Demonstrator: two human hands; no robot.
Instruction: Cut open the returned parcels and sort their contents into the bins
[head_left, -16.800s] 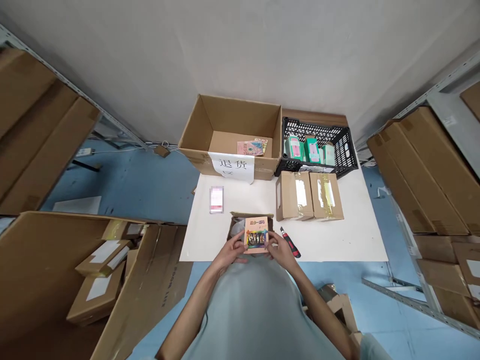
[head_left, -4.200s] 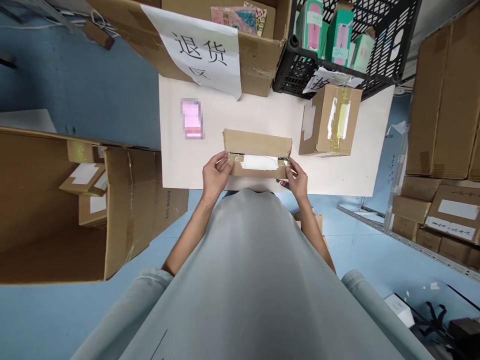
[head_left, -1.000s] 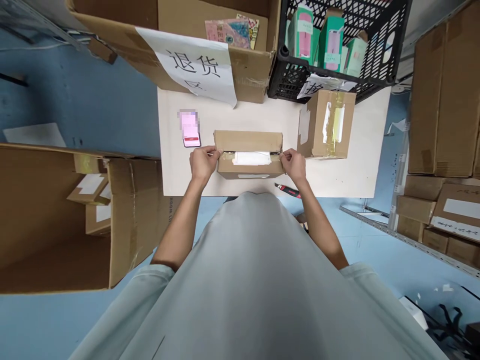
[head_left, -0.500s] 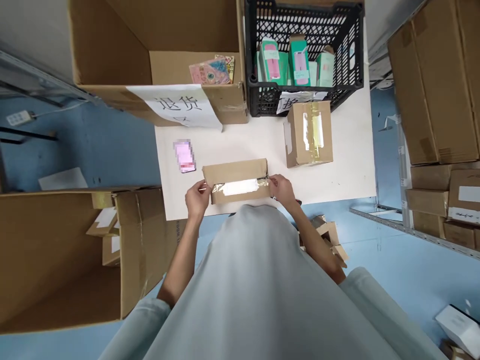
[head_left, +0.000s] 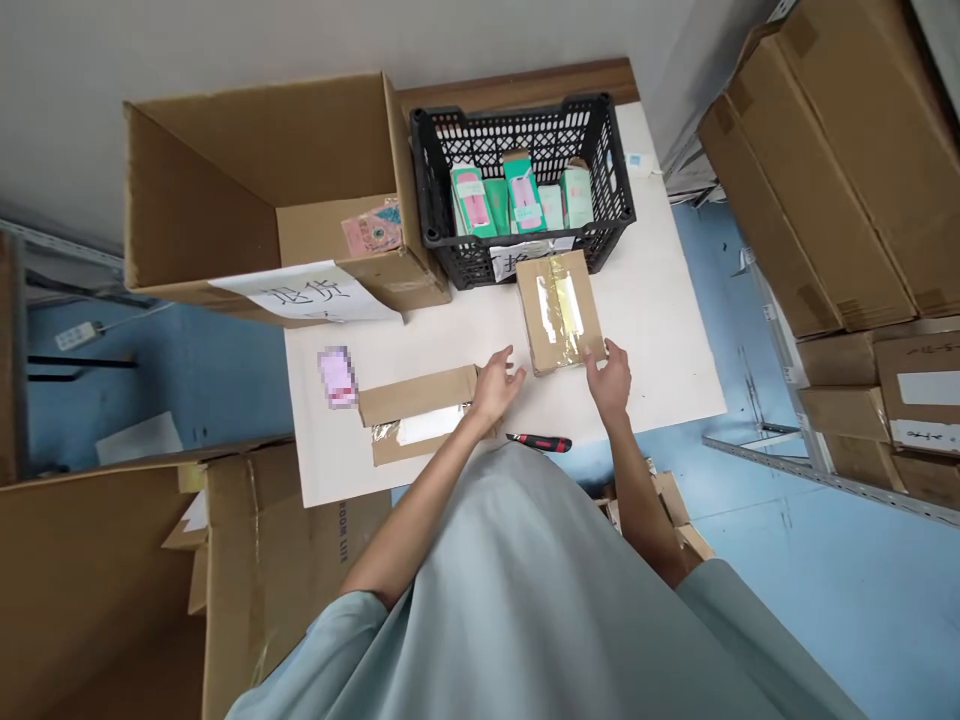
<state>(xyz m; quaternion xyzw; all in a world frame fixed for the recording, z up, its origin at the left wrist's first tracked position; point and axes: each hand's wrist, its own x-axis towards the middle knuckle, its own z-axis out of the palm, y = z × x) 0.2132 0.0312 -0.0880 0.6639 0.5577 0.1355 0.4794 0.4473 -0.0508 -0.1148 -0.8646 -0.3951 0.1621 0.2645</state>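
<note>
My left hand (head_left: 498, 388) is over the right end of a long, flat cardboard box (head_left: 420, 395), fingers spread and pointing right, holding nothing. That box lies near the table's front edge, with clear tape and a white label along its seam. My right hand (head_left: 609, 378) is at the near right corner of a squarer taped carton (head_left: 556, 312), fingers apart, the thumb side seeming to touch it. Yellowish tape and white label strips cross the carton's top. Between my arms a red and black utility knife (head_left: 540, 442) lies at the table edge.
Behind stand a large open carton (head_left: 307, 300) with a paper sign and a black plastic crate (head_left: 517, 245) of green and pink boxes. A phone with a blurred screen (head_left: 337, 377) lies on the white table (head_left: 660, 330). Stacked cartons (head_left: 817, 200) rise at right.
Both hands have left the long flat box; they moved right toward the squarer carton. The view has shifted and turned, and the utility knife now shows fully.
</note>
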